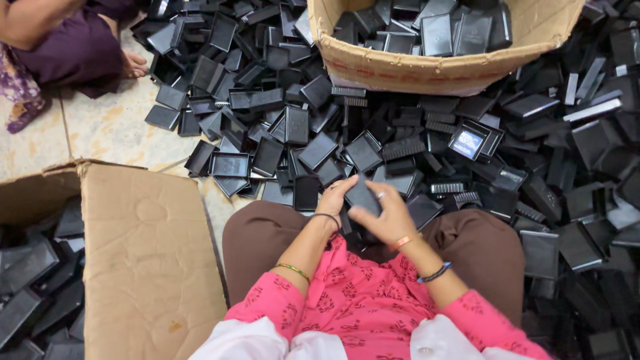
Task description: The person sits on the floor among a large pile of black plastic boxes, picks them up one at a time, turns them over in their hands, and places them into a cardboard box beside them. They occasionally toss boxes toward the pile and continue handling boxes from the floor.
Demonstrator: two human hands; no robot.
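Observation:
I sit on the floor with my knees apart, in brown trousers and a pink top. Both hands meet in front of my lap on one black plastic tray piece (362,195). My left hand (333,200) grips its left edge and my right hand (385,217) covers its right side, with a ring on one finger. More black pieces seem stacked under my hands, partly hidden. A large pile of black plastic trays and ridged parts (293,127) covers the floor just beyond my hands.
A cardboard box (373,67) holding black pieces stands at the top centre. Another cardboard box (143,260) with black pieces stands at my left. Another person's foot (133,65) and purple clothing are at the top left. Tiled floor (113,127) shows there.

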